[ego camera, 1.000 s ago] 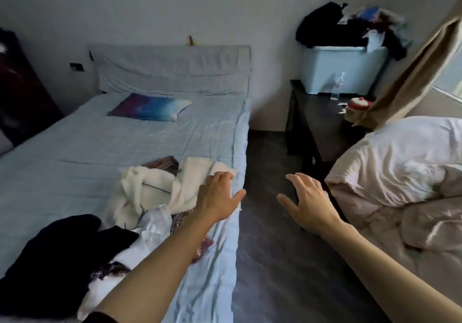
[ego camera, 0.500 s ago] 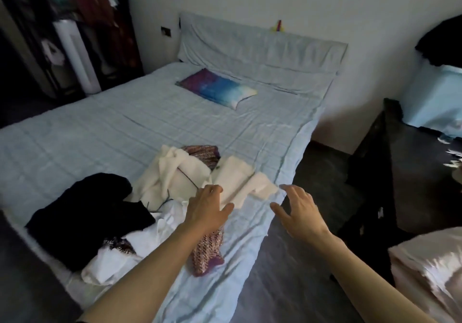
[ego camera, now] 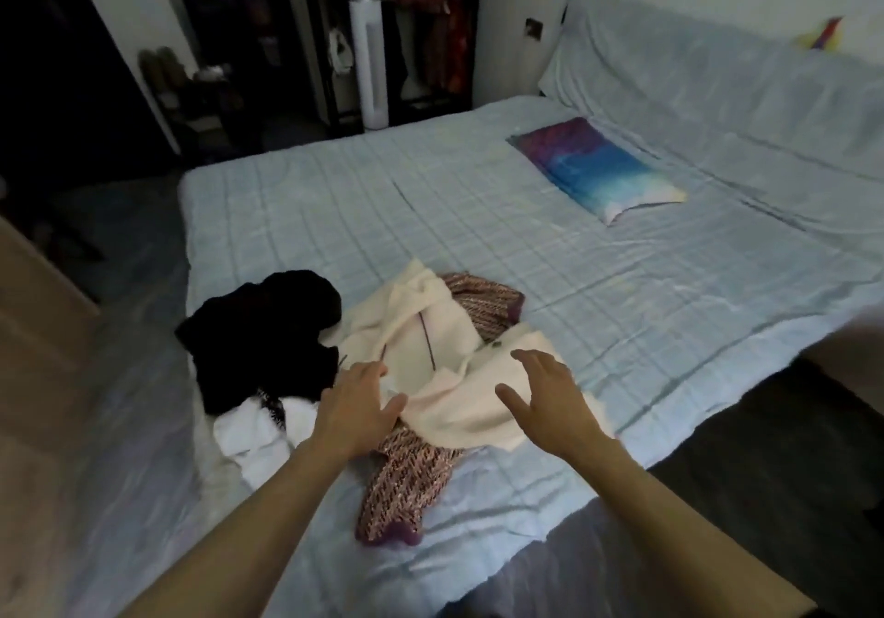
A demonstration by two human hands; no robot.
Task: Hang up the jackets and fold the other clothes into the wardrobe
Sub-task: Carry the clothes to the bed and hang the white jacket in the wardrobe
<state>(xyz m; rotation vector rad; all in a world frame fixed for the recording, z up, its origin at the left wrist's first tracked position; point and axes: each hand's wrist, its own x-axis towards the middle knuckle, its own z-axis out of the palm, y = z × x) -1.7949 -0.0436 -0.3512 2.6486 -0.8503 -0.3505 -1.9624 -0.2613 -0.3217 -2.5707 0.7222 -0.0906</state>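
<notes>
- Reaching over the bed (ego camera: pixel 622 311), the left hand (ego camera: pixel 356 409) and the right hand (ego camera: pixel 550 400) hang with fingers spread, holding nothing, above the cream garment (ego camera: pixel 430 330).
- Nothing looks hung or folded yet: the black garment (ego camera: pixel 268 330), a white piece (ego camera: pixel 253 431) and the pink knit (ego camera: pixel 406 483) lie heaped with it.
- The wardrobe (ego camera: pixel 421 19) stands well apart, across the bed.
- A pillow (ego camera: pixel 593 167) lies clear of the pile; tangled layers may snag a lift.

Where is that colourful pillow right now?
In the head view, the blue-and-purple pillow lies on the right side of the bed, just below the headboard, well beyond the cream garment.
</notes>
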